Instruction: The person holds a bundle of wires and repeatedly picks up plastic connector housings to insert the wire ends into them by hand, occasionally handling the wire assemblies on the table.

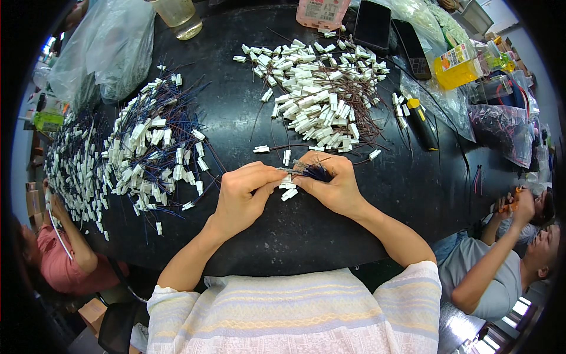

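My left hand is closed in a pinch, its fingertips meeting the right ones at a small white plastic connector. How the fingers share that grip is partly hidden. A bundle of dark blue wires with bare-looking ends lies in my right hand, wrapped by its fingers. Just below the fingertips another white connector rests on the black table. Beyond my hands spreads a heap of white connectors with brown wires. To the left lies a heap of white connectors with blue wires.
At the right are a yellow-and-black cutter, two phones, a bottle of yellow liquid and plastic bags. A cup and a pink package stand at the back. People sit at left and right.
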